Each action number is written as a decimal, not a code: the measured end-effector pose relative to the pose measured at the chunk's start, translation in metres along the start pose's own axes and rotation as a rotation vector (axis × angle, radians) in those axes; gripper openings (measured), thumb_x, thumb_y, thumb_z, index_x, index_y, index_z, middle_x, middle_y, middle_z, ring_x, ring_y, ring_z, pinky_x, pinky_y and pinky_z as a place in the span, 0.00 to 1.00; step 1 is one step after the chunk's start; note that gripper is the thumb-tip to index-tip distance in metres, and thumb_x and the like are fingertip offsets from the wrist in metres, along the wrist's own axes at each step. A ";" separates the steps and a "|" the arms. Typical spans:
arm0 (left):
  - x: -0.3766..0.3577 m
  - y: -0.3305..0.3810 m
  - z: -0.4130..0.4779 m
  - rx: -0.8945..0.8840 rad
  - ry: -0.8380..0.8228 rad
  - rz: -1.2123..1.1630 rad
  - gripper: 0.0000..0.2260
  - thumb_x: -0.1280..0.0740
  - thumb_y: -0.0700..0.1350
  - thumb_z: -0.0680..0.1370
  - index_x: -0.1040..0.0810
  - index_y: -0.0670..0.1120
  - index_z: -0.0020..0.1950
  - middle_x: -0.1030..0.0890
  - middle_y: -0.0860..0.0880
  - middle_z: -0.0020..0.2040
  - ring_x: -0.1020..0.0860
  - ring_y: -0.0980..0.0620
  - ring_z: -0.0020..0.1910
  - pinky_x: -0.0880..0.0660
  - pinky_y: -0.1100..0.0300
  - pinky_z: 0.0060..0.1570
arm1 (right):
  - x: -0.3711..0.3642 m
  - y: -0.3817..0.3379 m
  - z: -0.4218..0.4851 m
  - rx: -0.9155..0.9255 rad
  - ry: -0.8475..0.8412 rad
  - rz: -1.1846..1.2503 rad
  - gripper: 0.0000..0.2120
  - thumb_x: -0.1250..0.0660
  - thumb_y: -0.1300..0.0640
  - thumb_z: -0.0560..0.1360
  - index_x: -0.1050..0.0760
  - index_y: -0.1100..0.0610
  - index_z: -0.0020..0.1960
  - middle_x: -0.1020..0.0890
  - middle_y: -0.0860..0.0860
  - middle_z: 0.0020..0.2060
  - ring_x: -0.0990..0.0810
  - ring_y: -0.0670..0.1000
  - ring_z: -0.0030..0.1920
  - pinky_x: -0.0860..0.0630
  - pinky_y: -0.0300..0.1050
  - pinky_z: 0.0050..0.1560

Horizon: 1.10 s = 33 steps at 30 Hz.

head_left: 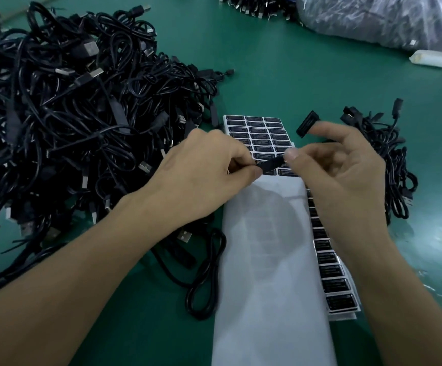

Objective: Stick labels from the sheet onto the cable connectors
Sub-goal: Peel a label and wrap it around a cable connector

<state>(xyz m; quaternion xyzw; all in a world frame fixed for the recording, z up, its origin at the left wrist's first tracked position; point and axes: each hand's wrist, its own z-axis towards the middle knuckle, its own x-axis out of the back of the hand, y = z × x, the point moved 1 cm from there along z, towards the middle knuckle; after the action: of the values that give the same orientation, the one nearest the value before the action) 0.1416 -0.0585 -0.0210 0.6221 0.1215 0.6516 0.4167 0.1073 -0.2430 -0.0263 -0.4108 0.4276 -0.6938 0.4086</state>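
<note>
Where bare white backing (270,273) fills the bottom centre, flanked right by 1 column of black labels (330,270) and left by a looped cable (210,262) on the green table (148,334). Just above, meeting over the label sheet (262,133): left hand (201,167) pinching 1 end of a small black piece (271,165), right hand (333,165) nipping the other between thumb and forefinger, remaining fingers loosely spread. Label or connector: cannot tell. Left of centre, heaped as a big cable pile (69,114); right, a smaller bunch (396,180). Far upper right, packed into a clear plastic bag (386,19): more dark cables.
</note>
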 end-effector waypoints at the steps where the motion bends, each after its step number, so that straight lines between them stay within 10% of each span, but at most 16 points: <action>1: -0.001 -0.001 0.000 0.014 0.012 -0.010 0.06 0.28 0.53 0.77 0.14 0.53 0.42 0.19 0.58 0.32 0.21 0.58 0.34 0.23 0.56 0.39 | -0.001 -0.001 0.000 -0.016 0.019 0.051 0.07 0.27 0.55 0.74 0.21 0.47 0.51 0.16 0.46 0.38 0.19 0.45 0.39 0.24 0.42 0.42; 9: -0.004 -0.004 0.002 0.064 0.078 -0.201 0.08 0.27 0.47 0.77 0.15 0.52 0.37 0.19 0.62 0.29 0.22 0.67 0.29 0.31 0.76 0.33 | -0.014 -0.005 -0.006 -0.305 -0.098 0.309 0.13 0.29 0.62 0.77 0.15 0.52 0.35 0.17 0.51 0.33 0.18 0.48 0.35 0.25 0.37 0.31; 33: 0.000 -0.002 0.002 0.107 -0.070 -0.458 0.11 0.24 0.39 0.72 0.14 0.57 0.44 0.15 0.51 0.32 0.22 0.59 0.31 0.24 0.66 0.38 | -0.017 -0.003 -0.007 -0.247 -0.098 0.170 0.06 0.29 0.59 0.77 0.16 0.55 0.43 0.15 0.51 0.35 0.20 0.45 0.33 0.27 0.35 0.32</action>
<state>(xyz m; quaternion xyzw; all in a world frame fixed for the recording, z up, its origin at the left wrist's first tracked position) 0.1444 -0.0578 -0.0220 0.6218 0.2795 0.5106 0.5240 0.1055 -0.2250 -0.0294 -0.4535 0.5225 -0.5780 0.4327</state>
